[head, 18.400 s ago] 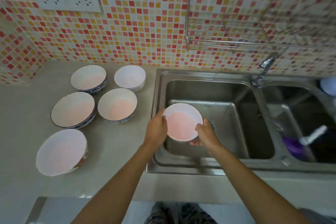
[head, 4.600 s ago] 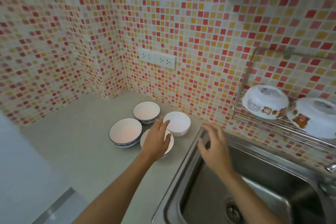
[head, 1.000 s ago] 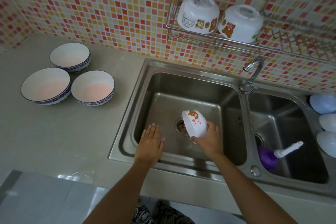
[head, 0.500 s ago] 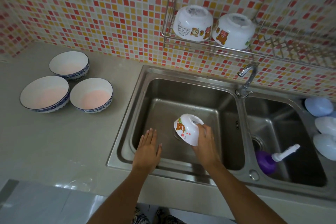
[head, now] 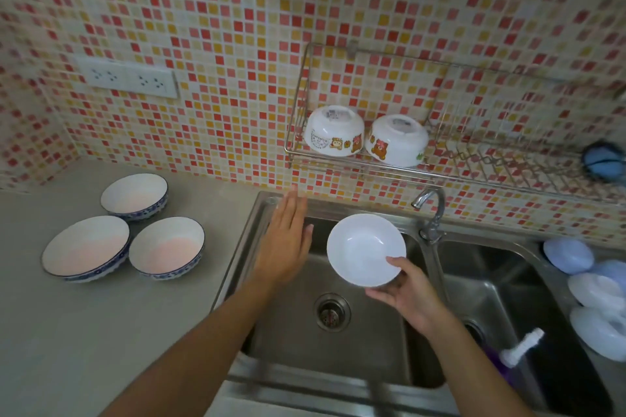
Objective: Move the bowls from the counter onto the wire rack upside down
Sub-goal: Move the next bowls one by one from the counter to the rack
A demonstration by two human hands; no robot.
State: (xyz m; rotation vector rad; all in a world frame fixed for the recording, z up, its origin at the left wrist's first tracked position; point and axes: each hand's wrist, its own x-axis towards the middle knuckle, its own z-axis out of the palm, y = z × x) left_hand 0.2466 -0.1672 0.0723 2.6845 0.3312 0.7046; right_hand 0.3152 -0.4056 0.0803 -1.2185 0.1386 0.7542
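Gripping a small white bowl by its lower rim at the centre of the frame, the right hand has its thumb inside the rim and its fingers curled beneath, the bowl's open side facing the camera over the left sink basin. The left hand hovers flat just left of it, fingers straight, grasping nothing. In the upper right, the wire rack on the tiled wall carries two upside-down cartoon-printed bowls side by side at its left end. Three blue-rimmed bowls stand upright, clustered on the counter at the left of the frame.
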